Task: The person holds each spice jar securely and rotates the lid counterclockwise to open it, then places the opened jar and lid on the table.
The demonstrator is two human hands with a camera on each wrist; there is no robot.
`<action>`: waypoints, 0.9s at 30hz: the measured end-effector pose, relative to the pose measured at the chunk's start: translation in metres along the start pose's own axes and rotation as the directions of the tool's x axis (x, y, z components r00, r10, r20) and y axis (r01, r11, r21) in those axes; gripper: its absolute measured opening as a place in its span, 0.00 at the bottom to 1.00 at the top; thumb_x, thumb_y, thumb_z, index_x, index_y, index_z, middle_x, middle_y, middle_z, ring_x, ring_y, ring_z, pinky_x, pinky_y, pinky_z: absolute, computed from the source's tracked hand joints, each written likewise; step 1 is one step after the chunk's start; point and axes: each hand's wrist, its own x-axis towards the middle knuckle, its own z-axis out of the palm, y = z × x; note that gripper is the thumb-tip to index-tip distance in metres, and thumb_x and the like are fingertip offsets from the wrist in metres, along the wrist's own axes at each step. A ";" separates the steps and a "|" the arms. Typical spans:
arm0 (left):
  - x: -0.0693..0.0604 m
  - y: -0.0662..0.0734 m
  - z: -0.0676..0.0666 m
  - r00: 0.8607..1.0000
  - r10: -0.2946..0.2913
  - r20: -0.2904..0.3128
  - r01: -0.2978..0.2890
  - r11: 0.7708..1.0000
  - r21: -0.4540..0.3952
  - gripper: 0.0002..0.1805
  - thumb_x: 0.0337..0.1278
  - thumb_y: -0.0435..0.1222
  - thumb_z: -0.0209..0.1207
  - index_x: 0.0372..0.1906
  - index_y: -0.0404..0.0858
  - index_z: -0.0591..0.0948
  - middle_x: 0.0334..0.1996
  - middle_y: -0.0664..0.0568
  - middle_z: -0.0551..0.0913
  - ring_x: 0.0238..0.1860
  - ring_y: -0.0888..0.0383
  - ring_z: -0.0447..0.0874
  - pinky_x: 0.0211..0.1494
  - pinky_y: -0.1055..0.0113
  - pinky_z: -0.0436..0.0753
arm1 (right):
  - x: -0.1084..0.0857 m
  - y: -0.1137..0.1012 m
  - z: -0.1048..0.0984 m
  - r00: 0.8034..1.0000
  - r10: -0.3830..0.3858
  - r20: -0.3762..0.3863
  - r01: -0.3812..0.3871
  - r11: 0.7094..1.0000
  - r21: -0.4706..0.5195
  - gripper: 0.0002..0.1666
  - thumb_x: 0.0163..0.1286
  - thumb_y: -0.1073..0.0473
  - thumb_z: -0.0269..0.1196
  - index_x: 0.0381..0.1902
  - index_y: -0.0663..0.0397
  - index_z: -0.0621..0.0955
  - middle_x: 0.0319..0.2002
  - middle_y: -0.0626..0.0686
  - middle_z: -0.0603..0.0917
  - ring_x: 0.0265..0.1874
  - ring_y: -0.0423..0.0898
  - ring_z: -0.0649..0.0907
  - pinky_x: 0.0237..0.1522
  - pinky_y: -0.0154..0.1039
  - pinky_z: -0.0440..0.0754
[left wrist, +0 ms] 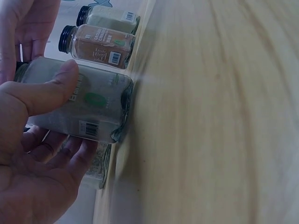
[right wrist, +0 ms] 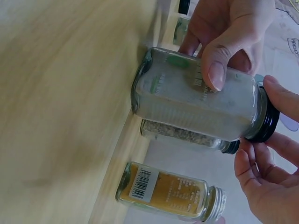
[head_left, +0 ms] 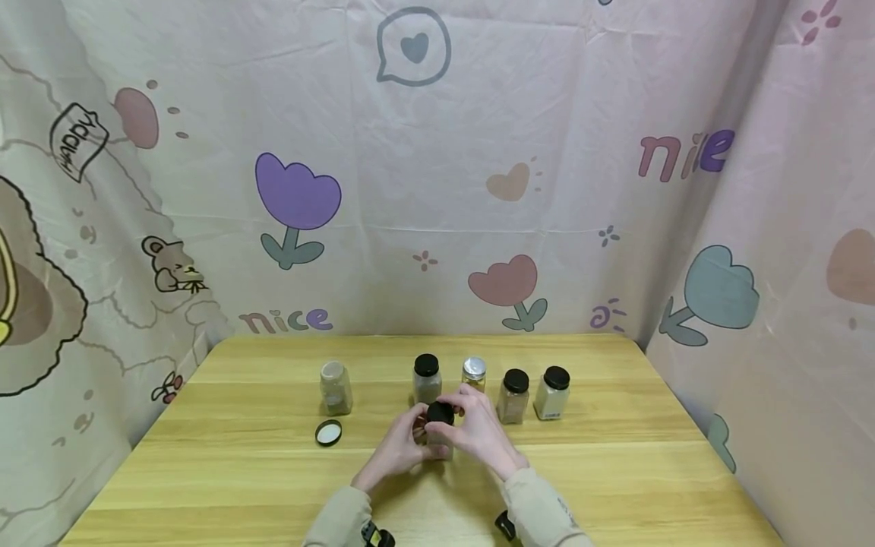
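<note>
My left hand (head_left: 399, 450) grips a glass spice jar (left wrist: 105, 100) of greyish powder round its body, thumb on the near side. The jar stands upright near the middle of the table, its base on or close to the wood. The fingers and thumb of my right hand (head_left: 484, 431) pinch the black lid (right wrist: 267, 116) from its sides. In the right wrist view the lid sits on the jar's neck. Just behind stands a black-lidded jar (head_left: 427, 386) of coarse grey grains, and beside that a silver-lidded jar (right wrist: 163, 189) of yellow powder.
To the right stand a jar of brown powder (head_left: 513, 403) and a jar of pale powder (head_left: 551, 399), both black-lidded. At left is a glass jar (head_left: 336, 393) without a black lid; a loose black-rimmed lid (head_left: 328, 433) with white inside lies before it. A printed curtain (head_left: 410, 190) surrounds the wooden table (head_left: 225, 456).
</note>
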 end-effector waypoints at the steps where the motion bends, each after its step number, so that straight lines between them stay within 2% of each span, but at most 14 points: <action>1: 0.000 0.000 0.000 1.000 0.003 0.001 -0.003 1.000 -0.003 0.27 0.45 0.33 0.76 0.51 0.33 0.77 0.53 0.37 0.83 0.58 0.40 0.83 0.66 0.43 0.80 | 0.000 0.000 0.000 1.000 -0.002 0.001 0.002 1.000 -0.002 0.22 0.53 0.55 0.78 0.45 0.57 0.88 0.33 0.46 0.80 0.35 0.42 0.79 0.37 0.27 0.76; 8: 0.001 -0.001 0.000 1.000 0.010 0.009 -0.010 1.000 -0.001 0.26 0.45 0.33 0.76 0.50 0.34 0.77 0.52 0.39 0.84 0.57 0.41 0.84 0.65 0.45 0.81 | 0.000 0.002 0.000 0.999 -0.036 0.005 0.036 0.999 0.004 0.22 0.53 0.57 0.78 0.45 0.59 0.88 0.33 0.48 0.81 0.35 0.43 0.80 0.36 0.35 0.83; 13: 0.000 -0.002 -0.001 1.000 0.020 0.017 -0.020 1.000 -0.011 0.26 0.47 0.34 0.76 0.51 0.34 0.77 0.52 0.40 0.84 0.57 0.41 0.84 0.66 0.46 0.81 | 0.001 0.001 -0.001 0.999 -0.039 0.026 0.039 0.999 0.002 0.21 0.55 0.57 0.77 0.46 0.59 0.88 0.34 0.48 0.81 0.35 0.43 0.80 0.36 0.30 0.80; 18: 0.000 -0.001 -0.001 0.999 0.038 0.024 -0.038 0.999 -0.025 0.25 0.48 0.33 0.75 0.50 0.32 0.77 0.51 0.39 0.84 0.57 0.41 0.84 0.65 0.51 0.82 | 0.001 0.001 -0.002 0.997 -0.031 0.066 0.032 0.999 -0.013 0.22 0.57 0.58 0.76 0.49 0.58 0.87 0.34 0.47 0.81 0.37 0.45 0.80 0.38 0.29 0.76; 23: 0.000 0.000 -0.001 0.999 0.037 0.012 -0.037 0.999 0.001 0.25 0.47 0.34 0.76 0.49 0.33 0.77 0.49 0.41 0.85 0.56 0.42 0.84 0.65 0.49 0.82 | 0.000 0.001 -0.004 0.994 0.008 0.110 -0.006 1.000 -0.016 0.25 0.59 0.57 0.74 0.54 0.57 0.85 0.38 0.47 0.81 0.43 0.46 0.78 0.48 0.39 0.77; 27: 0.000 0.002 0.000 0.999 0.033 -0.003 -0.033 0.999 0.026 0.25 0.45 0.34 0.77 0.48 0.33 0.77 0.49 0.41 0.85 0.56 0.42 0.84 0.64 0.45 0.82 | -0.002 0.002 -0.005 0.991 0.036 0.132 -0.040 0.999 0.029 0.27 0.61 0.58 0.72 0.59 0.56 0.83 0.49 0.52 0.84 0.52 0.51 0.79 0.58 0.55 0.78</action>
